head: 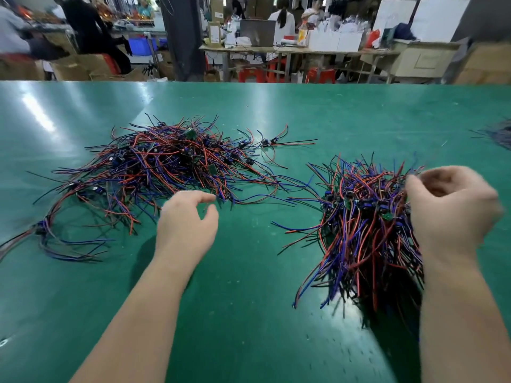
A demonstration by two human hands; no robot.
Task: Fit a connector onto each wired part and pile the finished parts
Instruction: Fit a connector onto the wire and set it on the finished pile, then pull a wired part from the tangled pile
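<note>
Sprawling heap (166, 167) and tidier heap (365, 222) of wired parts, seemingly midway; left hand (188, 219) fingers slack, empty; right hand (453, 208) curled, grip indiscernible.

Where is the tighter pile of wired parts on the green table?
In the head view, the tighter pile lies on the right of the green table, beside the right hand, apart from the looser pile at left.

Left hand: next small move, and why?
Probably ease the left hand forward and pinch one part from the near edge of the loose left pile: its fingers are open, empty, just short of those wires. The right hand is blurred over the bundled right pile, so its grip is unclear.
</note>
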